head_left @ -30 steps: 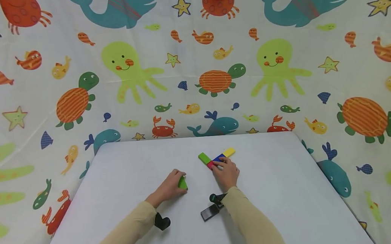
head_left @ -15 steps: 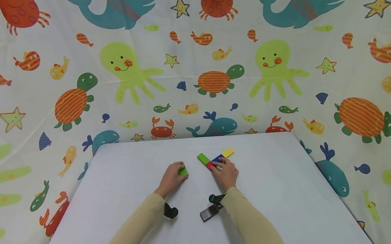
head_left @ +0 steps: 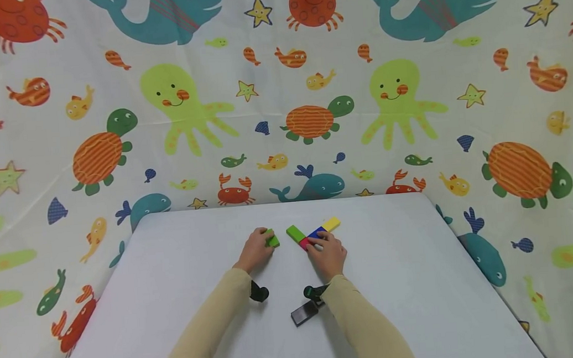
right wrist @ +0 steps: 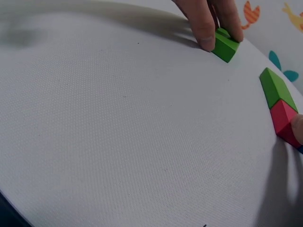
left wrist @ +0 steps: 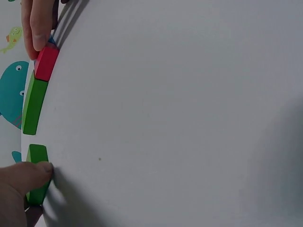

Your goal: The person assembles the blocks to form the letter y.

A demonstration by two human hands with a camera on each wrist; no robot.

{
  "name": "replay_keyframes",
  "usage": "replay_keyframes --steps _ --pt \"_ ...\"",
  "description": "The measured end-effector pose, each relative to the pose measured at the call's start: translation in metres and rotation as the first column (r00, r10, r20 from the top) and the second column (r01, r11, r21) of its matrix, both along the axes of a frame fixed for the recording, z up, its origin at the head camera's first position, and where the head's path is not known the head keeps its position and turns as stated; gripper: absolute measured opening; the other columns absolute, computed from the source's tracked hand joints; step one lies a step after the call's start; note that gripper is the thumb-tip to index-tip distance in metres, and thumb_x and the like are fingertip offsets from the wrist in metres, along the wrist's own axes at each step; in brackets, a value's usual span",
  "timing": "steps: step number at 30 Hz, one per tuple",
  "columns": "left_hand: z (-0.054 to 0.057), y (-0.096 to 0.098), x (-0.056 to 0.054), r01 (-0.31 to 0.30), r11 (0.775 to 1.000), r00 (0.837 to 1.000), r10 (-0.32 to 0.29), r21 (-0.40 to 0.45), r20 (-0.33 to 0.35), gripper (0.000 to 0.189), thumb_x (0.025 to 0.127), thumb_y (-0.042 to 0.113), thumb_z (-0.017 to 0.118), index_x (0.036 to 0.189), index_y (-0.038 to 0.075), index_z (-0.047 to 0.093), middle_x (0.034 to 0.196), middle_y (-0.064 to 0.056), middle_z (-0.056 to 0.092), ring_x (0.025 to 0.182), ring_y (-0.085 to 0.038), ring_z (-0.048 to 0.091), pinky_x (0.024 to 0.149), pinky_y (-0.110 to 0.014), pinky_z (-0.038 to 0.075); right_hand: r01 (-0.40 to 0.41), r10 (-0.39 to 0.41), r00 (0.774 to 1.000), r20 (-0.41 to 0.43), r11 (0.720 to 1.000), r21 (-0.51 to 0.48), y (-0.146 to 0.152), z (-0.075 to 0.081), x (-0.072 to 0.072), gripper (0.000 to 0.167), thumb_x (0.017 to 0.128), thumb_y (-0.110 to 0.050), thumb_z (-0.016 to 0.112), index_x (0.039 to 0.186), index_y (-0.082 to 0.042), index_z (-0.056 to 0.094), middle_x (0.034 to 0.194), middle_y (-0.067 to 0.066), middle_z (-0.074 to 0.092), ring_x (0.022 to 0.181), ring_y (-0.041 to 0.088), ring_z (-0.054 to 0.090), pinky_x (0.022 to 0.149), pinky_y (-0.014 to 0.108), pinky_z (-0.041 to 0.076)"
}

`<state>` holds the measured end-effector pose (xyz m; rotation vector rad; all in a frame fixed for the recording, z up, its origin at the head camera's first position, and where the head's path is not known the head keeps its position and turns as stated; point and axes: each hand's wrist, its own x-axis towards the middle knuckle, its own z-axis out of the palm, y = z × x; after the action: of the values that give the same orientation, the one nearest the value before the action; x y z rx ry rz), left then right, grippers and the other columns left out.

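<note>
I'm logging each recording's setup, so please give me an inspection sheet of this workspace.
Surface: white tabletop; a small dark speck shows in the left wrist view.
Job's things: lone green block, apart from a V of joined green block, red block, blue block and yellow block.
Clutter: dark rectangular device near the right wrist; worn or loose, cannot tell.
Hands: left hand pinches the lone green block; right hand grips at the red block.
Cables: nothing seen.
Surroundings: sea-animal print fabric behind and beside the tabletop.
</note>
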<state>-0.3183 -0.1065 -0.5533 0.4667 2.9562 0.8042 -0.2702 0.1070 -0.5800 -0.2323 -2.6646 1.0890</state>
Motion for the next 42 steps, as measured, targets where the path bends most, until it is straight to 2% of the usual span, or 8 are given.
replay_keyframes --steps 3,7,12,19,26,32,37,42 --pt "-0.003 0.001 -0.005 0.008 1.000 1.000 -0.008 0.014 -0.006 0.045 0.084 0.005 0.073 0.128 -0.001 0.063 0.134 -0.023 0.051 0.122 -0.036 0.051 0.102 -0.047 0.042 0.001 -0.001 1.000 0.003 1.000 0.002 0.000 0.000 0.000 0.028 0.087 -0.036 0.073 0.109 -0.019 0.077 0.131 0.004 0.059 0.121 0.033 0.049 0.100 0.058 0.031" --pt "-0.003 0.002 -0.009 -0.020 0.996 1.000 0.018 0.088 0.024 0.046 0.084 0.006 0.074 0.128 -0.002 0.062 0.133 -0.022 0.052 0.123 -0.036 0.050 0.104 -0.047 0.040 0.004 -0.004 1.000 0.022 1.000 0.000 0.000 0.001 0.001 0.029 0.088 -0.036 0.072 0.111 -0.019 0.077 0.132 0.003 0.058 0.123 0.033 0.048 0.102 0.058 0.029" --pt "-0.002 0.002 -0.012 -0.078 0.976 0.996 0.069 0.204 0.051 0.046 0.083 0.007 0.076 0.126 -0.003 0.061 0.131 -0.021 0.054 0.123 -0.035 0.050 0.105 -0.047 0.039 0.001 -0.001 1.000 0.017 1.000 -0.006 -0.001 0.002 0.001 0.028 0.087 -0.036 0.073 0.109 -0.019 0.077 0.131 0.004 0.059 0.122 0.033 0.048 0.101 0.058 0.029" --pt "-0.006 0.003 -0.016 -0.111 0.951 0.994 0.107 0.289 0.031 0.043 0.082 0.007 0.077 0.120 -0.005 0.063 0.126 -0.021 0.056 0.119 -0.034 0.052 0.105 -0.046 0.039 0.000 0.000 1.000 -0.003 1.000 0.003 -0.001 0.001 0.000 0.027 0.087 -0.036 0.074 0.108 -0.019 0.077 0.130 0.004 0.060 0.120 0.033 0.049 0.099 0.058 0.031" --pt "-0.004 0.007 -0.019 -0.124 0.959 0.992 0.121 0.255 0.029 0.042 0.082 0.008 0.077 0.119 -0.006 0.064 0.126 -0.022 0.056 0.119 -0.035 0.052 0.105 -0.047 0.039 0.004 -0.004 1.000 0.001 1.000 -0.014 -0.001 0.002 0.000 0.027 0.087 -0.034 0.074 0.109 -0.018 0.077 0.130 0.005 0.060 0.122 0.033 0.049 0.101 0.058 0.029" --pt "-0.001 0.011 -0.021 -0.141 0.966 0.990 0.131 0.216 0.059 0.043 0.084 0.010 0.075 0.123 -0.005 0.064 0.132 -0.022 0.054 0.124 -0.036 0.050 0.107 -0.047 0.037 -0.005 0.005 1.000 -0.007 1.000 -0.024 0.000 0.002 0.000 0.027 0.087 -0.034 0.073 0.108 -0.018 0.077 0.131 0.005 0.059 0.122 0.033 0.048 0.101 0.058 0.029" --pt "0.002 0.012 -0.022 -0.130 0.975 0.991 0.121 0.182 0.059 0.043 0.085 0.010 0.074 0.124 -0.005 0.063 0.134 -0.023 0.053 0.126 -0.037 0.048 0.106 -0.049 0.038 -0.003 0.002 1.000 -0.026 1.000 -0.022 0.001 0.002 0.000 0.026 0.087 -0.033 0.074 0.107 -0.017 0.078 0.129 0.005 0.060 0.121 0.033 0.049 0.100 0.058 0.029" --pt "0.003 0.013 -0.022 -0.143 0.963 0.990 0.137 0.228 0.040 0.043 0.082 0.008 0.076 0.121 -0.007 0.065 0.130 -0.024 0.055 0.122 -0.038 0.051 0.104 -0.049 0.040 -0.004 0.003 0.999 -0.037 1.000 -0.019 0.000 0.000 -0.002 0.025 0.086 -0.033 0.074 0.106 -0.017 0.078 0.129 0.005 0.060 0.120 0.032 0.049 0.100 0.058 0.030"
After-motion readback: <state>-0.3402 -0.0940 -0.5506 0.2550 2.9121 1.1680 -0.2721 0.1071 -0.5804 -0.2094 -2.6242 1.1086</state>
